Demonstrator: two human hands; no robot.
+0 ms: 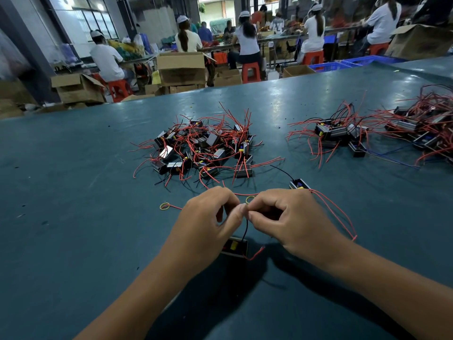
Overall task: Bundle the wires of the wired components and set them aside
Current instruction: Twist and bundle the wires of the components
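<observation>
Your left hand [208, 217] and right hand [282, 217] meet fingertip to fingertip, both pinching one thin black wire [245, 229]. It drops to a small black boxy component [236, 247] just below your grip. Two yellow rubber bands [165, 206] lie beyond your knuckles; one tangled pile [203, 146] of red-wired components sits farther out.

No text, label, brand, number or sign can be read anywhere: the cardboard boxes [182, 67], the blue crates [328, 66] and the components [235, 246] show no legible marking.
</observation>
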